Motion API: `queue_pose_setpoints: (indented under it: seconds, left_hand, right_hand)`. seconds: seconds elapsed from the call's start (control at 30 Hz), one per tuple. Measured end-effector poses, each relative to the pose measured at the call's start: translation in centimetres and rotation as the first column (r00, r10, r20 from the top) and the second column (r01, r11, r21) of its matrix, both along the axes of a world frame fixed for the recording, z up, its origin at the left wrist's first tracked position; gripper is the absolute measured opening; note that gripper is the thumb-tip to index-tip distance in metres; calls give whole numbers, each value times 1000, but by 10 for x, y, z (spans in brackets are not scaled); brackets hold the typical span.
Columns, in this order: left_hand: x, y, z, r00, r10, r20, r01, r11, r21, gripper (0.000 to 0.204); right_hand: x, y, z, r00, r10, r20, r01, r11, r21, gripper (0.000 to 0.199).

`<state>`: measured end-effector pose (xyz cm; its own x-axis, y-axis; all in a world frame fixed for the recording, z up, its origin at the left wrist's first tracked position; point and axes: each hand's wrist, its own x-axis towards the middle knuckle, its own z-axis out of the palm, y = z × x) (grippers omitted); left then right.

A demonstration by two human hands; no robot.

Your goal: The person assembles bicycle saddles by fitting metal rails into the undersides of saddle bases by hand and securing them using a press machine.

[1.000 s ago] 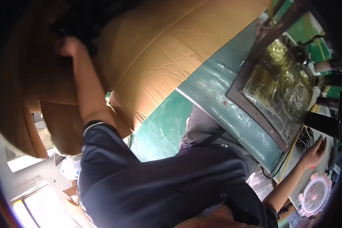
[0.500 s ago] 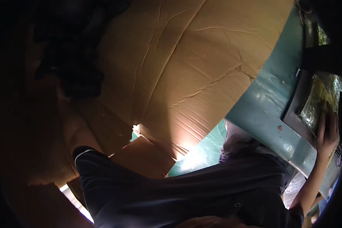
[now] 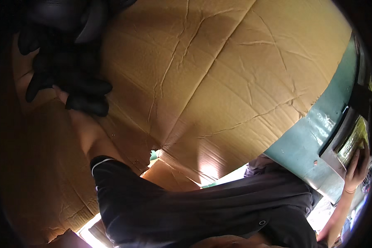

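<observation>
My left arm reaches up and left into a large brown cardboard box. At its end, my left hand [image 3: 61, 95] is mostly covered by a cluster of black, smooth, rounded pieces [image 3: 87, 84]. Only a little skin shows beside them, and the fingers are hidden. Their exact kind is too dark to make out. Far to the right, my right hand [image 3: 356, 167] lies with fingers stretched out and slightly apart. Its fingertips rest on a shiny, clear-film surface with yellow-green reflections [image 3: 353, 142], set against a grey edge.
Creased brown cardboard [image 3: 235, 78] fills the middle, with a torn gap near its lower corner. Beyond its right edge is a blue-green surface [image 3: 295, 142] with small scraps on it. A grey-black frame-like piece [image 3: 332, 159] lies there. Bright light enters below the cardboard.
The view has shifted and brightened, so the cardboard and black pieces show more clearly. My left hand stays among the black pieces; my right hand keeps resting on the film surface.
</observation>
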<state>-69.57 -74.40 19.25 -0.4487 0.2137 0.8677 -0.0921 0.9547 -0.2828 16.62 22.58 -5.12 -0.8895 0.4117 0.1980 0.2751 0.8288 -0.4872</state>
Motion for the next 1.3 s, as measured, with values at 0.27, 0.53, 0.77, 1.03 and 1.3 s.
queue_pose_setpoints:
  seconds: [0.27, 0.53, 0.77, 1.03, 1.3]
  left_hand:
    - [145, 162, -129, 643, -760, -92, 43, -84, 996, 84]
    - [134, 185, -117, 717, -579, -388, 404, -109, 908, 72]
    - [191, 308, -99, 528, -717, -456, 473, -197, 859, 66]
    - [245, 385, -74, 351, -830, -434, 475, -242, 846, 60]
    - [254, 431, -80, 155, -893, -423, 403, -334, 852, 55]
  right_hand:
    - [-41, -24, 66, 996, -53, 72, 59, 995, -85, 42]
    - [-19, -1, 59, 992, -19, 121, 36, 989, -140, 43]
    - [-33, -11, 52, 998, 8, 62, -2, 995, -98, 43]
    - [-30, 6, 50, 996, 60, 68, -49, 987, -151, 42]
    - [8, 54, 34, 952, 242, 186, -253, 966, 43, 46]
